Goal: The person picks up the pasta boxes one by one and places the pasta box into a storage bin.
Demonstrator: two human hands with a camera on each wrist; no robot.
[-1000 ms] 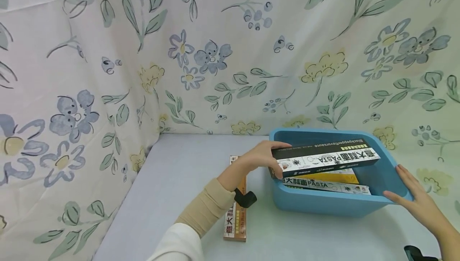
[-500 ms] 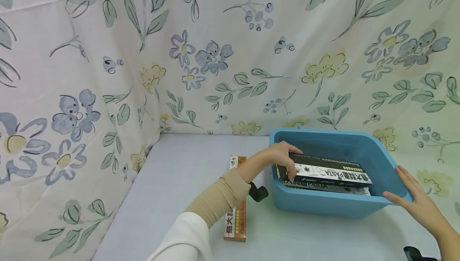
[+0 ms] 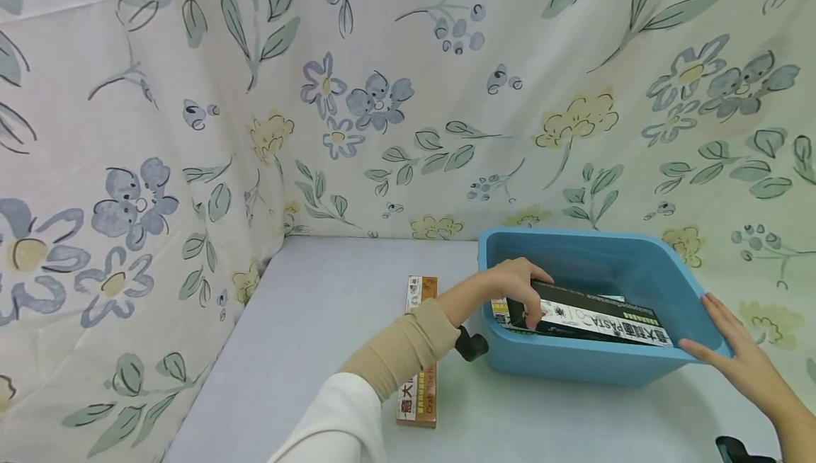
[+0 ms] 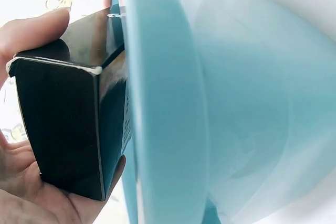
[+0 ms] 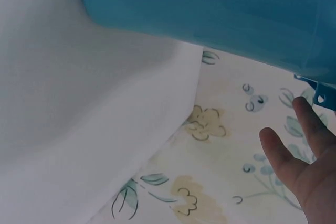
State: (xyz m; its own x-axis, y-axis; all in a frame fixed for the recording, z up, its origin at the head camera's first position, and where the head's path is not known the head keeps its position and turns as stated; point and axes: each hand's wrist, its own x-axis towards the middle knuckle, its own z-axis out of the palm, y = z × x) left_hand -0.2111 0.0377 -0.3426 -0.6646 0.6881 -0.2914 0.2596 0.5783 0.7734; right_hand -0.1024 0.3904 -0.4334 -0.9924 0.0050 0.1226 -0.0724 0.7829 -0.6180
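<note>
A black-and-white pasta box point(image 3: 599, 318) slants down into the blue plastic bin point(image 3: 567, 364), and my left hand point(image 3: 519, 284) grips its left end. In the left wrist view, thumb and fingers wrap the black end of the pasta box point(image 4: 60, 124), close beside the bin's wall point(image 4: 168, 108). Other pasta boxes lie beneath it in the bin, mostly covered. At the bin's right end, my right hand point(image 3: 736, 350) rests on the rim with its fingers and thumb extended. The right wrist view shows part of that hand point(image 5: 315, 177) near the bin's outside point(image 5: 210, 3).
A brown crab roe pasta box point(image 3: 426, 392) lies lengthwise on the white table point(image 3: 331, 307), left of the bin and partly behind my left forearm. A floral curtain point(image 3: 414, 130) hangs behind the table and along its left side.
My left hand has lowered the black-and-white pasta box into the bin and shifted it right, toward the front wall. The yellow box under it is now mostly covered. My right hand stays at the rim.
</note>
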